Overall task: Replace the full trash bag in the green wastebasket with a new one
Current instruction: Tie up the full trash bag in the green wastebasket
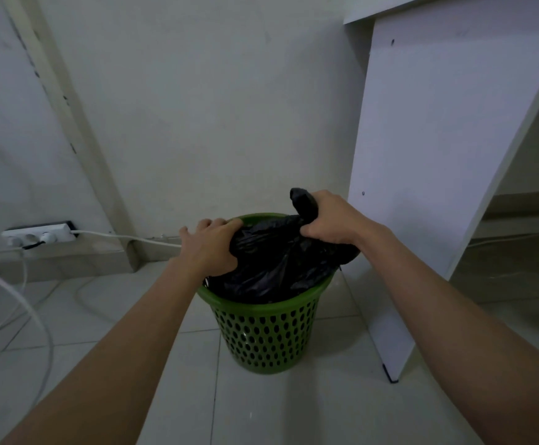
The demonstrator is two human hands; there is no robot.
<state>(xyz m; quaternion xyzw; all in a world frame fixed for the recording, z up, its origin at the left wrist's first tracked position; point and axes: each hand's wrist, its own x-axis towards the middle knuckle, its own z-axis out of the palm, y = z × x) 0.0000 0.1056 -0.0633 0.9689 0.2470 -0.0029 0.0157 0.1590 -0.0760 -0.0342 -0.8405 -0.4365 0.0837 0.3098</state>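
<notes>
Forearms extended over green wastebasket, freeing trash bag.
Right hand clenches the bunched neck, left hand grips its side, fingers curled; best pulled straight upward.

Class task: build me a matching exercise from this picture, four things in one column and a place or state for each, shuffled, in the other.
1. black trash bag
2. green wastebasket
3. power strip
4. right hand

A. low by the wall, plugs in it
B. grips the bag's bunched neck
C. stands on the tiled floor
D. sits inside the wastebasket

Pairs: 1-D, 2-C, 3-A, 4-B.
</notes>
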